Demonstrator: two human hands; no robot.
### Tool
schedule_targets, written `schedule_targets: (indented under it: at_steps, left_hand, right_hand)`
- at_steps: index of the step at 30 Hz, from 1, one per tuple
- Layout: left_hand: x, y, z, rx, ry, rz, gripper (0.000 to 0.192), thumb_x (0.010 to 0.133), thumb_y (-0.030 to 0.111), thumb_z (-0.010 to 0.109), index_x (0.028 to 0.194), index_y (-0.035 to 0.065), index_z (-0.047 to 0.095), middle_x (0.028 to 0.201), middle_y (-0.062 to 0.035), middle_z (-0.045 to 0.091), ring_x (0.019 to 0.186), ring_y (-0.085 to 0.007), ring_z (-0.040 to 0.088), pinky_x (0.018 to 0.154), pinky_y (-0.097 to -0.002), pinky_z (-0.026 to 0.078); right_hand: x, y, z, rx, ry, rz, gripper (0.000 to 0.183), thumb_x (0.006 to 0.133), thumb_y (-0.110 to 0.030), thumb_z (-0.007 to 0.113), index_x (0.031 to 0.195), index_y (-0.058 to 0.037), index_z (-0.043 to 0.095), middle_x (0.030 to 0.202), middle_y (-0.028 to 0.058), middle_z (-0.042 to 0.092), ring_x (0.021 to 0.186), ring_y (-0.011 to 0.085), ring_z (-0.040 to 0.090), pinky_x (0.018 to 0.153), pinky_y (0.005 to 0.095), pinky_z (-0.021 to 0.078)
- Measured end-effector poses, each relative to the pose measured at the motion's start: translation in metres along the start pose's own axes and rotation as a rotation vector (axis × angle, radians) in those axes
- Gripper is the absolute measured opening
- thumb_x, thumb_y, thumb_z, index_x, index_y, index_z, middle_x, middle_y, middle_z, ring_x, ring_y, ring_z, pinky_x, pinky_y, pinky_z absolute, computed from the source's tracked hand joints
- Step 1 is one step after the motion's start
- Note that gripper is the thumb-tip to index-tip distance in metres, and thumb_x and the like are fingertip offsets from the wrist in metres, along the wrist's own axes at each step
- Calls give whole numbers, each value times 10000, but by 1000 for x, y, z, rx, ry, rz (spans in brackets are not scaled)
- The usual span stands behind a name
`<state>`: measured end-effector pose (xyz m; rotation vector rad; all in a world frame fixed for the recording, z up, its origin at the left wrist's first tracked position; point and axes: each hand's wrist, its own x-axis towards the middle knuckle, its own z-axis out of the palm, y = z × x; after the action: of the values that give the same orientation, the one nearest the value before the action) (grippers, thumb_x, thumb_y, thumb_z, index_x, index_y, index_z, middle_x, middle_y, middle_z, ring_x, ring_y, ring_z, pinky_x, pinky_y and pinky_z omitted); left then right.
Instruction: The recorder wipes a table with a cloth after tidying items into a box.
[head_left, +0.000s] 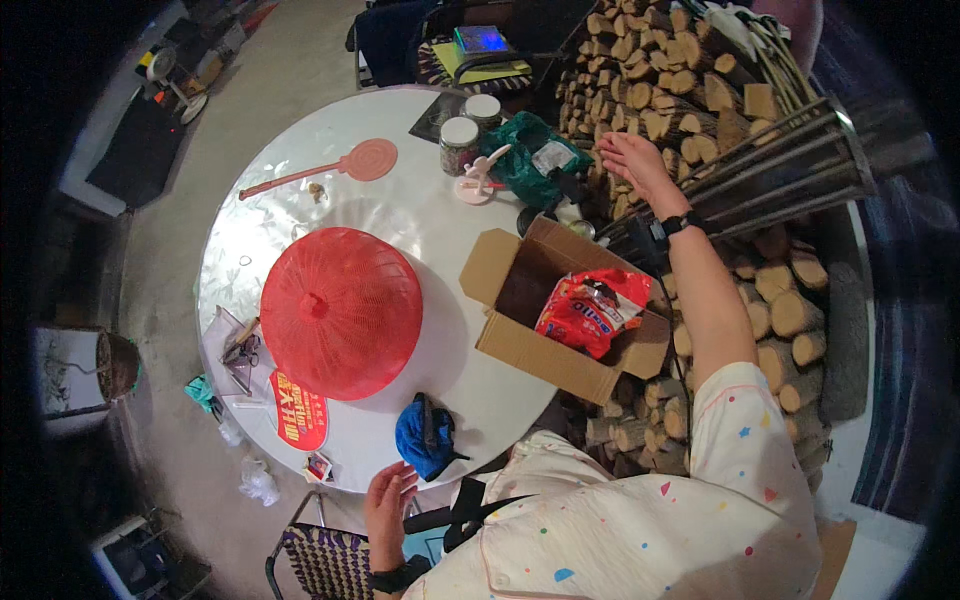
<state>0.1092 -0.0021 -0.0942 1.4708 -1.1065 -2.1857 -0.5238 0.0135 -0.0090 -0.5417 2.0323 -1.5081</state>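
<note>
My right hand (634, 165) is raised beside stacked firewood, fingers extended, holding nothing; a green plastic bag (525, 161) lies to its left. My left hand (390, 495) hovers by the near table edge with nothing in it, next to a blue cloth bundle (425, 437). A red mesh food cover (341, 315) stands on the round white table (450, 375). To its right, an open cardboard box (547, 364) contains a red plastic package (596, 311).
A pink fly swatter (369, 160), two lidded jars (459, 142) and a red printed fan (300, 412) lie or stand on the table. Firewood (787, 307) is stacked to the right, near a metal rack (795, 165). A woven-seat chair (326, 559) stands at the near edge.
</note>
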Motion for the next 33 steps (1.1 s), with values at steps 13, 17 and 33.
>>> schedule_targets:
  at_steps: [13,17,33]
  left_hand:
    - [7,18,-30,114,-173,56,316,989,196,526,1248,17,555,1157,-124,653,997,-198,644,822,-315,517]
    - [7,36,-16,122,-289,150,317,990,203,521,1246,18,554,1163,-120,647,1013,-201,643,835,-311,514]
    - [24,38,23,79,-213,78,274,988,157,515,1202,-9,556,1144,-137,651,1020,-215,646,896,-336,518]
  right_hand:
    - [-269,84,68,-534,-51,-532,252,828,-132,669,1044,-11,622,1022,165,621,991,343,591,863,405,479]
    - [-313,81,60,-624,-41,-466,332,856,-170,671,1148,-23,613,1175,169,582,1147,337,533,984,401,430]
    - [-114,-47,2,248,-125,-212,446,974,-138,568,1359,39,428,1199,121,557,1008,214,635,853,341,552]
